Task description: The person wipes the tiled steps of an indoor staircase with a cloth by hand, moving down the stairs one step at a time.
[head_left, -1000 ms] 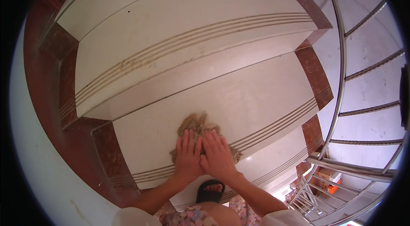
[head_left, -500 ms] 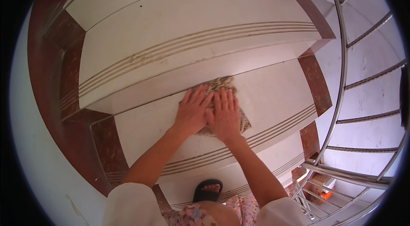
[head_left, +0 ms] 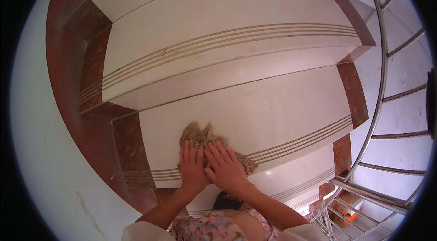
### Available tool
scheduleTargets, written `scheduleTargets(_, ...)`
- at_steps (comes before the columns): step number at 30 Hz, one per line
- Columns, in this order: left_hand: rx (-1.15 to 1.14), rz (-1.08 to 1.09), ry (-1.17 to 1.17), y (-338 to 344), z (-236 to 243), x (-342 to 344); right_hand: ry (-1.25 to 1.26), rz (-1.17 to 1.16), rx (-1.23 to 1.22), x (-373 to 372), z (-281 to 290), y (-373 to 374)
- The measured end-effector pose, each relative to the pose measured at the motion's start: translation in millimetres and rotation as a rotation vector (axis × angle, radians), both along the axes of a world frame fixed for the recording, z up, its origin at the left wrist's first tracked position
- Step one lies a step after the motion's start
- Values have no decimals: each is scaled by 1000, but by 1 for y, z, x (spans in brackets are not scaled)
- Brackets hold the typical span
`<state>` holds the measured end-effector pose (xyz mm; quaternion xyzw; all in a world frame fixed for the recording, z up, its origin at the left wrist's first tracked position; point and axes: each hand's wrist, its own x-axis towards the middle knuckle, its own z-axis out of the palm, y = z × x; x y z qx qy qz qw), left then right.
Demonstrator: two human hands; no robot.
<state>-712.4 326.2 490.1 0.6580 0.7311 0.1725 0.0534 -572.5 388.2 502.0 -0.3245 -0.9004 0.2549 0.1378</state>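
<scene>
A brown patterned cloth (head_left: 248, 164) lies bunched on a pale stone step (head_left: 291, 100), over the grooved lines at its front edge. My left hand (head_left: 191, 168) lies flat on the cloth, fingers stretched out and pointing up the stairs. My right hand (head_left: 226, 168) rests flat on it just to the right, fingers also extended, its thumb beside my left hand. A black sandal (head_left: 225, 201) on my foot is partly hidden below my hands.
Higher steps (head_left: 227, 4) have reddish marble side borders (head_left: 91, 63). A red skirting (head_left: 63, 72) and pale wall (head_left: 41, 141) curve along the left. A steel railing (head_left: 378, 95) runs along the right, with boxes (head_left: 348, 218) visible through it at lower right.
Half a second ago both hands and the cloth were farther up against the riser. They are now back at the step's front edge, slightly left of where they were one second ago.
</scene>
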Motion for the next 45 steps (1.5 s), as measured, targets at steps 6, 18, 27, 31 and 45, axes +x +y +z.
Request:
scheduleTargets(6,-10,-257,-22,69,11,-14,-29,-179,-2,-2,-1,29)
scheduleTargets(18,-28,162,110,57,-2,-67,70,12,130,-82,-7,74)
scheduleTargets(27,-113,216,9,-59,7,-25,60,306,-17,-43,-1,-15)
scheduleTargets(31,-84,98,-5,-44,5,7,18,237,-135,-7,2,-15)
scheduleTargets(45,-67,-101,-67,-37,5,4,-123,99,-57,10,-1,-27)
